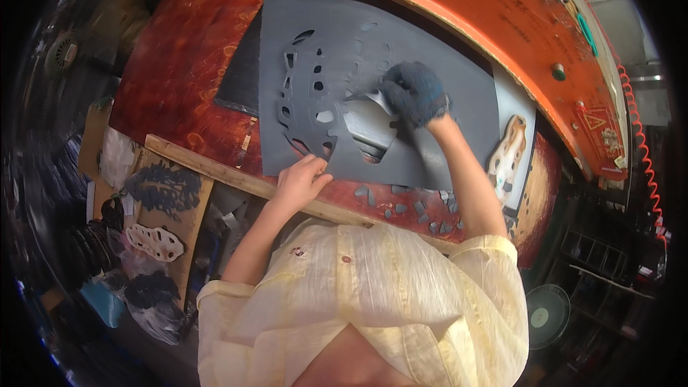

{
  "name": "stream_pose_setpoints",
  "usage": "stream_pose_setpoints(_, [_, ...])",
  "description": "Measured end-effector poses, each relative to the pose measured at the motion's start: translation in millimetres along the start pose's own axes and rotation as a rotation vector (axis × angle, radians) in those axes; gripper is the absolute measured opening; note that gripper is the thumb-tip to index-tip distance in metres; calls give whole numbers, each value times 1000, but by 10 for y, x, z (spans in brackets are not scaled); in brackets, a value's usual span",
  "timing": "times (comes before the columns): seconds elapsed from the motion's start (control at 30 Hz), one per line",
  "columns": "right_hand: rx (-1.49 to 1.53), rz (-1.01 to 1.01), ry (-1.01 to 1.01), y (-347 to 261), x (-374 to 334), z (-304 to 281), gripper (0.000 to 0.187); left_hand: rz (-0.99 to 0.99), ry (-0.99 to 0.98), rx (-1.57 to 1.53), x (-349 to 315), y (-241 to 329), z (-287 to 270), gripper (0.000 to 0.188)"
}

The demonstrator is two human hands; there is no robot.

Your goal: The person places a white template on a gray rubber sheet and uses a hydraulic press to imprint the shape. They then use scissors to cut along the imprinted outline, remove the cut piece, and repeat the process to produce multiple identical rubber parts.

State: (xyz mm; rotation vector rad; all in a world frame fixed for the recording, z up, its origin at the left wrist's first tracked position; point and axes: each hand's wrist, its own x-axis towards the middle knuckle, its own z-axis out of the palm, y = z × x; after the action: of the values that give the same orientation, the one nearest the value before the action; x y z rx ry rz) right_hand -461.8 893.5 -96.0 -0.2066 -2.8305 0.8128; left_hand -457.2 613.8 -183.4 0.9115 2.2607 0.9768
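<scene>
A large dark grey sheet lies across the bench, with a sole-shaped outline full of small holes cut into its left part. My right hand, in a dark knitted glove, is closed on a grey cut-out piece and lifts it out of the sheet. A gap opens under it, showing a paler surface below. My bare left hand rests at the sheet's near edge, its fingers bent together by the lower end of the left outline. Whether it pinches the sheet is hard to make out.
Small grey scraps lie on the red bench top. A pale sole-shaped cutting die stands at the right. An orange machine beam spans the back. At left, dark cut pieces and another pale die lie on a board.
</scene>
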Motion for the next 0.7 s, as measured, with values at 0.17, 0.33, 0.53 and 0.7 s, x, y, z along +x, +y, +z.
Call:
stream_pose_setpoints(0.17, [-227, -338, 299, 29, -184, 129, 12, 193, 501, 74, 223, 207, -292, 16])
stream_pose_setpoints(0.33, [33, -151, 412, 58, -113, 428, 10, 128, 494, 400, 963, 342, -173, 62])
stream_pose_setpoints(0.53, [-272, -95, 227, 240, 224, 428, 14, 30, 426, 418, 1084, 199, 170, 69])
stream_pose_setpoints(0.7, [-346, -394, 224, 465, 287, 119, 16, 38, 411, 365, 1098, 160, 132, 62])
